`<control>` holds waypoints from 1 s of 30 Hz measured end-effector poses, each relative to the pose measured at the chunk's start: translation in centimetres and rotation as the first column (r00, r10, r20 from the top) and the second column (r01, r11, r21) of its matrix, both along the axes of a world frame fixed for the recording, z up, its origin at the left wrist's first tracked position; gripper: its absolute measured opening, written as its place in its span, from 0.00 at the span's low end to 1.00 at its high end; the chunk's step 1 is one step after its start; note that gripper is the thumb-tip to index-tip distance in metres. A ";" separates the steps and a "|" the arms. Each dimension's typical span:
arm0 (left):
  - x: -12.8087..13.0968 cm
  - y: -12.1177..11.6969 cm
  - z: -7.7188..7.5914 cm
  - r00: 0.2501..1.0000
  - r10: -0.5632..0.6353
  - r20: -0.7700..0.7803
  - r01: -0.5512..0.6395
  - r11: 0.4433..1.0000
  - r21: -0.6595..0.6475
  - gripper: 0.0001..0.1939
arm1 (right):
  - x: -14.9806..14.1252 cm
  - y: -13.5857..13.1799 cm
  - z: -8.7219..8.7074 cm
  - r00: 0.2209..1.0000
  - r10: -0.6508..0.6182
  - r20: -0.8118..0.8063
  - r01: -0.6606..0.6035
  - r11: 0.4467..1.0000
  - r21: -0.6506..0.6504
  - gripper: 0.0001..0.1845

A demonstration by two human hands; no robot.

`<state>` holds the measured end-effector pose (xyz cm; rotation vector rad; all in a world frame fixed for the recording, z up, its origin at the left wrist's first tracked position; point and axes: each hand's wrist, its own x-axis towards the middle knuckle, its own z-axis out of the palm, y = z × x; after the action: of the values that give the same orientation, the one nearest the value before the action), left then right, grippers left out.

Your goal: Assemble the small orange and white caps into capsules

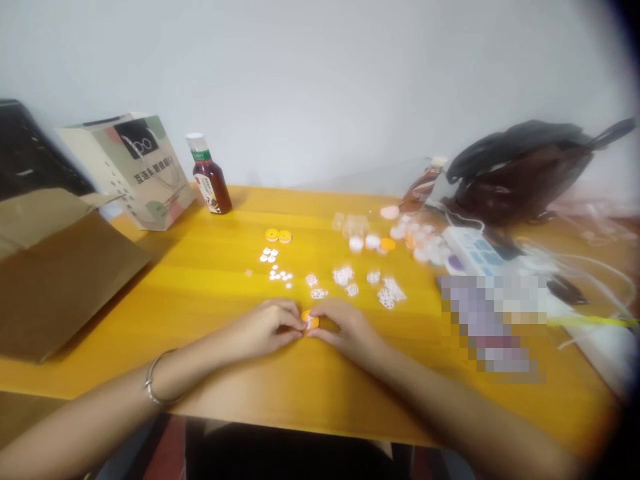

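Note:
Both hands meet near the front of the table around a small round orange piece (311,321) with something white on its face. My left hand (274,323) pinches its left side between thumb and fingers. From the right, my right hand (345,327) grips it the same way. Just beyond lie flat white cut-out pieces (319,293) with holes, some of them in a small pile (391,293). Farther left are tiny white discs (281,275), slightly larger white round pieces (269,255) and two yellow rings (279,235) side by side.
At left stand an open cardboard box (65,280), a printed paper bag (145,173) and a dark red bottle (212,177). Blurred round pieces (423,240), a brown bottle (421,187), a power strip (473,250), cables and a dark bag (525,173) fill the right side.

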<state>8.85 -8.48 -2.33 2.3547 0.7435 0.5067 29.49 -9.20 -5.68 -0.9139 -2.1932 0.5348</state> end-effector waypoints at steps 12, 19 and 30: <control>0.7 0.7 -0.9 0.908 0.328 0.261 -0.187 0.874 -0.448 0.12 | -0.1 -0.5 1.1 0.992 -0.010 -0.130 0.003 0.998 -0.059 0.13; 1.0 0.6 -1.0 0.863 0.396 0.314 -0.141 0.786 -0.601 0.11 | -0.2 -0.2 0.7 0.961 -0.024 -0.276 -0.033 0.979 -0.199 0.17; 0.9 0.4 -1.0 0.864 0.296 0.408 -0.217 0.949 -0.229 0.08 | -0.7 -0.4 1.2 0.890 -0.105 -0.444 -0.126 0.879 -0.460 0.16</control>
<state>9.75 -8.03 -3.29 1.8833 0.8484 1.0058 28.84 -9.58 -4.48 -0.9037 -1.6542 1.2105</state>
